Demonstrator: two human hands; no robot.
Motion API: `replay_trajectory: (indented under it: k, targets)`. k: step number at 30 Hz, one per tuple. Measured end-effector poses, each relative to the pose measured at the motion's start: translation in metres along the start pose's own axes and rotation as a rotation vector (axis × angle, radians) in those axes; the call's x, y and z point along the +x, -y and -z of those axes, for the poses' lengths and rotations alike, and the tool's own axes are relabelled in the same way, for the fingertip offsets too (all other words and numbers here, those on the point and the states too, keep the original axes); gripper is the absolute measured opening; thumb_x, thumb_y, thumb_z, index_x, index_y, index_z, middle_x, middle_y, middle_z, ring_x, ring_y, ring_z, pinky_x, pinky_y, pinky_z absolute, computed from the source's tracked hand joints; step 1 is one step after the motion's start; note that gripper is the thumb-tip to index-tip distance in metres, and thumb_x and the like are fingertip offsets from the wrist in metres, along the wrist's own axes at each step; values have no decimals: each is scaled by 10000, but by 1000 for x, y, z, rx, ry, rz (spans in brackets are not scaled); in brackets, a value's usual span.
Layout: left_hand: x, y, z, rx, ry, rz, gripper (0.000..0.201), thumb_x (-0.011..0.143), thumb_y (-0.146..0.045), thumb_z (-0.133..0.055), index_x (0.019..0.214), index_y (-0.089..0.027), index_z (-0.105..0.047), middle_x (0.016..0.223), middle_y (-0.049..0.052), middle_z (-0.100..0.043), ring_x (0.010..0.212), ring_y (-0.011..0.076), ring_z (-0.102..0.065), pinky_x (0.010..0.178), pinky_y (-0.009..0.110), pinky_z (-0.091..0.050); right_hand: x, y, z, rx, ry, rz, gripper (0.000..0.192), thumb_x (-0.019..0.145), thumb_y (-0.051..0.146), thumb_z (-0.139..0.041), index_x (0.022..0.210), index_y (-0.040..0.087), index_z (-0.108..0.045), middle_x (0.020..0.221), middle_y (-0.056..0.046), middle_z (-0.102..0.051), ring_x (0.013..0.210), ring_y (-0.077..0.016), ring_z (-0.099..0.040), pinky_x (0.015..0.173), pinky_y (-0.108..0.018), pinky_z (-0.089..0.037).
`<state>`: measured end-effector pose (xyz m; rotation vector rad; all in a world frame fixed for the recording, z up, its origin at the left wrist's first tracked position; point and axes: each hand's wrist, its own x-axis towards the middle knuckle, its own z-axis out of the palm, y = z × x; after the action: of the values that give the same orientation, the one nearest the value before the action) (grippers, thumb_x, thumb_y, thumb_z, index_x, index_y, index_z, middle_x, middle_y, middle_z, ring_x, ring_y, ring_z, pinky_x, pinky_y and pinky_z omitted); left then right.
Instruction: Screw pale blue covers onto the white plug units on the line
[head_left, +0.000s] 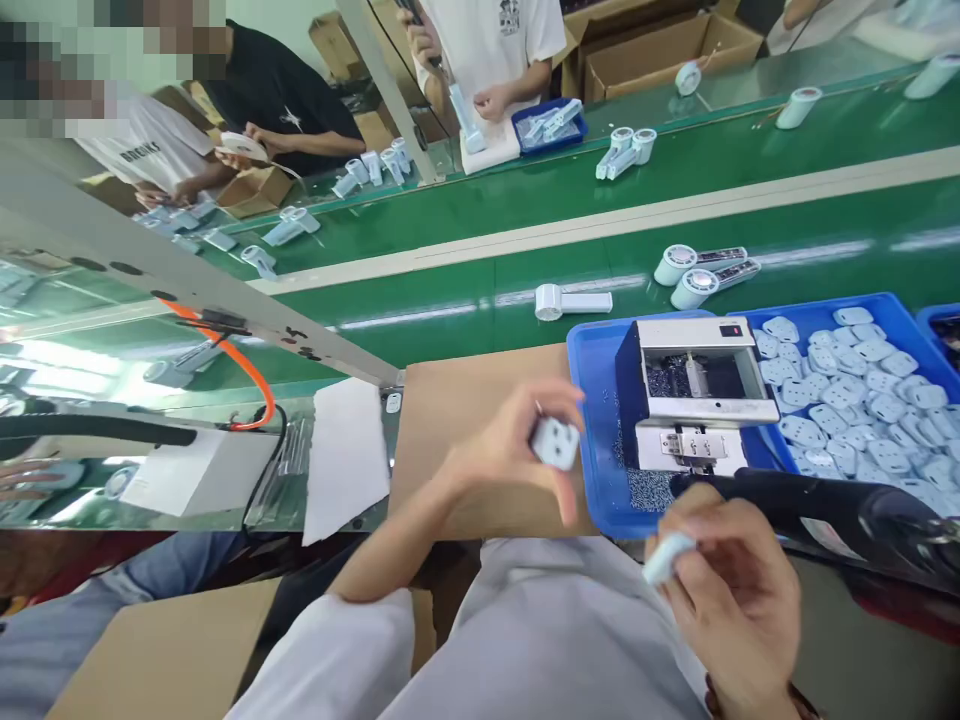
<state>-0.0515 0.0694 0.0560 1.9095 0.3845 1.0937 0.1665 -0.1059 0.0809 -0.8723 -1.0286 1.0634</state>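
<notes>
My left hand [504, 437] is curled around a light-blue plastic piece [556, 444] with dark holes in its face, above the cardboard sheet [450, 415]. Its thumb sticks out below the piece. Lower right, my right hand [731, 585] pinches a small light-blue plastic cover [670, 558] between thumb and fingers. Between and beyond the hands stands a screw feeder [701, 375] in a blue tray [589, 400], with tiny dark screws scattered in the tray. A black cylindrical tool [802, 510], partly hidden, lies behind my right hand.
A blue bin [885, 305] full of light-blue covers stands at right. One handheld fan [551, 302] and two with opened handles [694, 288] lie on the green belt [450, 300]. A metal post [300, 335] slants across the left. Several people work across the belt.
</notes>
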Motion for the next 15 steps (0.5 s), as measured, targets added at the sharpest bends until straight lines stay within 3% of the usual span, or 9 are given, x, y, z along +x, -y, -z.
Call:
replay_trajectory:
  k: [2, 5, 8, 12, 15]
  targets:
    - [-27, -1, -33, 30, 120, 79, 1107, 677, -873, -1002, 1487, -310, -499, 951, -28, -786, 680, 134, -721, 615, 242, -508, 12, -3, -13, -40, -1, -23, 168, 1144, 111, -617, 1229, 251, -657, 1071, -17, -571, 598, -26, -532, 513, -168, -483]
    - [-49, 6, -63, 128, 192, 87, 1115, 701, -983, -892, 1480, -295, -489, 908, -34, -790, 684, 166, -744, 657, 281, -534, 19, -5, -14, -131, 19, -66, 129, 1121, 132, -688, 1211, 224, -694, 1199, -45, -566, 654, -10, -564, 534, -156, -487]
    - [-55, 8, -73, 265, 198, 34, 985, 760, -1022, -814, 1349, -268, -584, 930, -1, -807, 667, 161, -725, 652, 300, -533, 16, -3, -14, -205, 21, -51, 84, 1091, 167, -745, 1090, 192, -664, 1162, -55, -558, 800, -63, -641, 605, -165, -538]
    - [-58, 0, -75, 403, 222, -76, 817, 854, -994, -762, 1204, -261, -676, 860, -2, -772, 665, 159, -694, 608, 309, -468, 4, -6, -22, -246, 27, 2, 166, 1114, 170, -694, 1036, 188, -549, 907, -1, -489, 639, -64, -505, 520, -174, -425]
    - [-63, 2, -80, 371, 164, -81, 797, 842, -982, -795, 1176, -264, -698, 885, 5, -781, 695, 160, -708, 650, 297, -503, -9, -19, -22, -317, -150, 116, 246, 1083, 173, -765, 1010, 172, -530, 835, 16, -468, 713, -85, -511, 646, -180, -485]
